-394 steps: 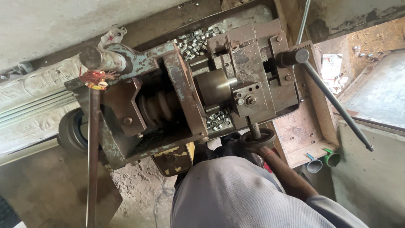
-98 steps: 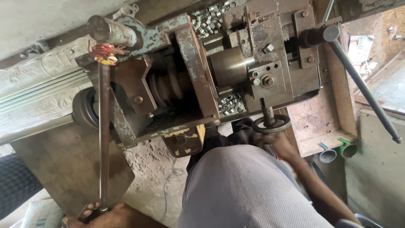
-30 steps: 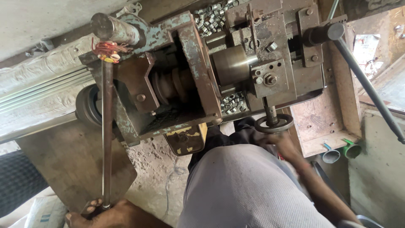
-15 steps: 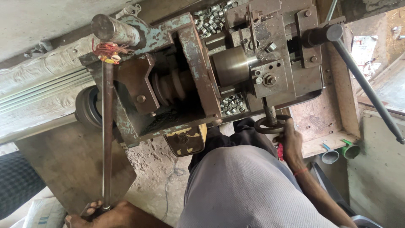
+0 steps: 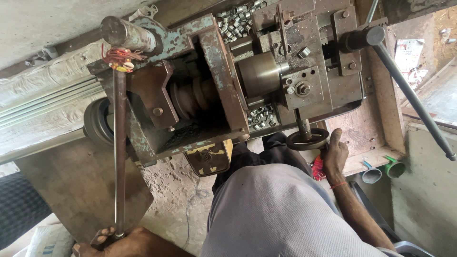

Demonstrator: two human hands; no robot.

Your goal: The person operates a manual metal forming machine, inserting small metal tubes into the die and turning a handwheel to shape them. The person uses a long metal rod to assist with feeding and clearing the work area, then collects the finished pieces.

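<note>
Handwheel (image 5: 307, 140) half behind right hand (image 5: 335, 154)

A long, thin, rusty-brown metal lever rod (image 5: 119, 152) runs straight down the left of the frame, its top tied with red thread, its lower end gripped at the bottom edge. Right of centre, a small dark round iron handwheel (image 5: 307, 140) on a short vertical shaft lies nearly flat, touched at its right rim.
</note>
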